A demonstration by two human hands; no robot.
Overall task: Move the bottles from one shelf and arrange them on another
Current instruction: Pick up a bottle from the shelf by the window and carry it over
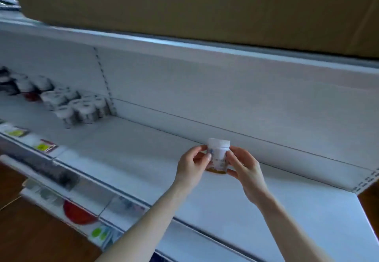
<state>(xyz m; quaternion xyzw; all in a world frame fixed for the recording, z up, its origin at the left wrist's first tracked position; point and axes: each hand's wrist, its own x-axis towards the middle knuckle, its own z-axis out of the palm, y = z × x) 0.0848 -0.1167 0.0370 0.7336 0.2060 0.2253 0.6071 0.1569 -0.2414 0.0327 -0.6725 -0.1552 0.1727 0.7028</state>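
Note:
A small bottle with a white cap, a white label and an amber base is held between both hands, at or just above the white shelf, near its right end. My left hand pinches its left side with thumb and fingers. My right hand grips its right side. Several similar white-capped bottles stand grouped at the left part of the same shelf, against the back panel.
A brown cardboard box sits on the shelf above. Price tags line the shelf's front rail. Lower shelves with a red object show at lower left. The shelf's right end is near the bottle.

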